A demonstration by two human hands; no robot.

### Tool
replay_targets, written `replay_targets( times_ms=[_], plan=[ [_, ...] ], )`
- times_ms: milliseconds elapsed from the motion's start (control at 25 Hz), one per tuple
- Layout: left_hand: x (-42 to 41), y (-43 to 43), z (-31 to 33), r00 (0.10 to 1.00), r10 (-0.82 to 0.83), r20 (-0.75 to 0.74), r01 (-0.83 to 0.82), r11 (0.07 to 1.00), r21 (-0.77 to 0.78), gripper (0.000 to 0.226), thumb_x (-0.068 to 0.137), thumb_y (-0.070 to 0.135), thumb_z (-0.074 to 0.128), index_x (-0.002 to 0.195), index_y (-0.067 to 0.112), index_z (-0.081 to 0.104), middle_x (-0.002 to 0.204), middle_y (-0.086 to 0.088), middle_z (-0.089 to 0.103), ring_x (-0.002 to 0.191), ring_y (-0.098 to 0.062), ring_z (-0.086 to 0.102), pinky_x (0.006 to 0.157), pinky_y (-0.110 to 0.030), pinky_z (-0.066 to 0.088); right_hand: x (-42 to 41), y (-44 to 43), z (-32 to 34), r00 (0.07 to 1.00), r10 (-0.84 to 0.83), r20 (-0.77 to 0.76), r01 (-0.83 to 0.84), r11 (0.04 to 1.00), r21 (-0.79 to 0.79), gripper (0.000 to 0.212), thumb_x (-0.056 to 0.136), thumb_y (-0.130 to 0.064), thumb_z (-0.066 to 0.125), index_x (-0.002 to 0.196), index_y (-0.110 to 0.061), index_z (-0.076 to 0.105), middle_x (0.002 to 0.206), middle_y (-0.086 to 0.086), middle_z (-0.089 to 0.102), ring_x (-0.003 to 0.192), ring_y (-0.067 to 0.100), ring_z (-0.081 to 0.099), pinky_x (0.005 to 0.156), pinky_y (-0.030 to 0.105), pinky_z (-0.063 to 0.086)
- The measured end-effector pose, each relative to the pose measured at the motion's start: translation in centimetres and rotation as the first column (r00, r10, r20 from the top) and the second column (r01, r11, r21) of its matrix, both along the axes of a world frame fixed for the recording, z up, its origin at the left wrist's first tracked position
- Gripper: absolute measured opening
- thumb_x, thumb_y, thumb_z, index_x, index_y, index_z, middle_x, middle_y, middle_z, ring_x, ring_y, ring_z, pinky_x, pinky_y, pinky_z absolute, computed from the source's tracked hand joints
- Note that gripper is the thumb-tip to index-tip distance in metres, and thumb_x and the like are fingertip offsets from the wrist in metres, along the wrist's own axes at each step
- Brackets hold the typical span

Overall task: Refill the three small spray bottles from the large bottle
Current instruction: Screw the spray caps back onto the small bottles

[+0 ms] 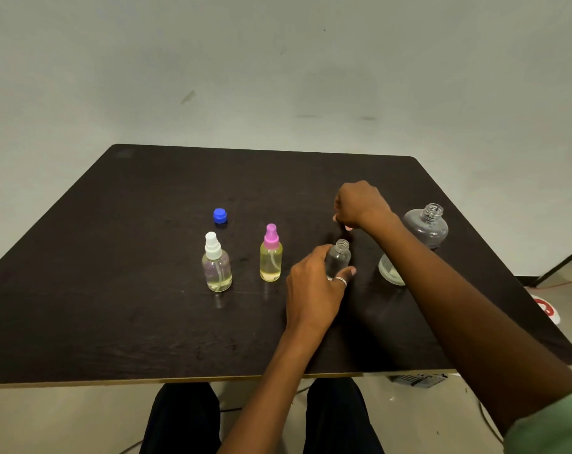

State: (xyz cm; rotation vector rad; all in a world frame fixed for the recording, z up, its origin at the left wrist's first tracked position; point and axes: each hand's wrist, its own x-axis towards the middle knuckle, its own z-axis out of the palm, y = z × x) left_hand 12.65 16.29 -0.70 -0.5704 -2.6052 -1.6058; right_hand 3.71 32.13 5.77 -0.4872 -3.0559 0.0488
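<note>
The fingers of my left hand (310, 286) wrap the small uncapped bottle (339, 257), clear and upright, right of the bench's middle. Just beyond it my right hand (360, 204) hovers with fingers curled; whether they pinch anything I cannot tell. My forearm crosses the open large bottle (427, 224) near the right edge; its label is unreadable. Leftward stand a pink-capped spray bottle (270, 257) and a white-capped spray bottle (216, 267), both holding yellowish liquid, with a blue cap (219, 215) behind. The dark wooden bench (114, 306) meets a pale wall (278, 77).
</note>
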Motion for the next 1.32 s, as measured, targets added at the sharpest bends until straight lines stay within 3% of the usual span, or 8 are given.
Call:
replay_targets(
  times_ms=[200,360,480,640,760,1000,1200,1320],
  plan=[
    [0.4,-0.9,-0.3,0.999,0.022,-0.033,-0.020,0.998,0.057,0.041,0.082,0.032,0.080,0.119,0.022,0.065,0.104,0.007,0.072,0.093,-0.008,0.066,0.080,-0.022,0.054,-0.3,0.8,-1.8,0.997,-0.081,-0.019,0.081,0.997,0.012,0.010,0.082,-0.014,0.068,0.090,-0.007,0.068,0.089,0.015,0.068,0.081,0.034,0.066,0.076,0.045,0.058],
    [0.4,-1.4,-0.4,0.998,0.027,-0.057,-0.024,0.998,0.052,0.042,0.082,0.033,0.079,0.120,0.022,0.065,0.105,0.008,0.071,0.094,-0.005,0.065,0.077,-0.012,0.048,0.1,0.6,-2.4,0.991,-0.127,-0.049,0.129,0.991,0.040,0.021,0.085,-0.012,0.066,0.104,-0.004,0.067,0.099,0.017,0.066,0.090,0.037,0.066,0.074,0.041,0.056],
    [0.3,-1.5,-0.4,0.997,0.048,-0.055,-0.045,0.997,0.063,0.042,0.082,0.034,0.079,0.119,0.023,0.066,0.103,0.008,0.072,0.092,-0.005,0.065,0.078,-0.017,0.053,0.4,-0.1,-2.0,0.990,-0.120,-0.071,0.121,0.993,0.015,0.019,0.088,-0.007,0.061,0.105,-0.002,0.064,0.102,0.018,0.065,0.092,0.037,0.064,0.070,0.039,0.049],
    [0.3,-1.5,-0.7,0.993,0.097,-0.062,-0.092,0.993,0.071,0.042,0.082,0.036,0.079,0.120,0.025,0.066,0.102,0.009,0.072,0.092,-0.006,0.066,0.080,-0.026,0.056,1.7,-1.0,1.2,0.978,-0.034,-0.207,0.010,0.993,-0.119,0.020,0.081,-0.020,0.067,0.099,-0.011,0.063,0.100,0.012,0.067,0.090,0.032,0.063,0.079,0.042,0.054],
    [0.4,-1.1,-0.9,0.989,0.130,-0.073,-0.125,0.990,0.071,0.045,0.083,0.035,0.078,0.123,0.021,0.065,0.105,0.007,0.072,0.095,-0.006,0.066,0.082,-0.022,0.055,4.6,-1.6,6.6,0.949,0.130,-0.286,-0.176,0.974,-0.141,0.018,0.082,-0.022,0.067,0.100,-0.020,0.070,0.099,-0.004,0.068,0.092,0.018,0.062,0.078,0.030,0.048],
    [-0.2,-0.7,-0.6,0.986,0.148,-0.069,-0.143,0.987,0.079,0.037,0.084,0.032,0.078,0.118,0.021,0.067,0.100,0.006,0.072,0.090,-0.006,0.065,0.073,-0.009,0.046,10.5,-3.1,15.2,0.947,0.308,-0.097,-0.321,0.927,-0.192,0.014,0.081,-0.026,0.074,0.094,-0.029,0.070,0.088,-0.015,0.067,0.085,0.007,0.062,0.078,0.030,0.050],
    [-0.3,-0.7,-0.7,0.987,0.141,-0.071,-0.134,0.987,0.089,0.038,0.084,0.032,0.078,0.118,0.021,0.067,0.100,0.006,0.073,0.091,-0.008,0.067,0.077,-0.021,0.055,10.6,-3.7,15.1,0.925,0.379,-0.005,-0.376,0.918,-0.127,0.016,0.082,-0.025,0.075,0.097,-0.027,0.071,0.091,-0.014,0.068,0.084,0.004,0.061,0.075,0.026,0.050],
    [-0.3,-0.8,-0.8,0.987,0.138,-0.080,-0.131,0.987,0.092,0.038,0.083,0.033,0.078,0.117,0.020,0.068,0.098,0.006,0.073,0.089,-0.008,0.067,0.075,-0.020,0.055,9.8,-4.1,13.8,0.909,0.416,0.031,-0.412,0.908,-0.079,0.016,0.082,-0.023,0.074,0.098,-0.025,0.071,0.093,-0.013,0.067,0.081,0.002,0.059,0.069,0.021,0.046]
  ],
)
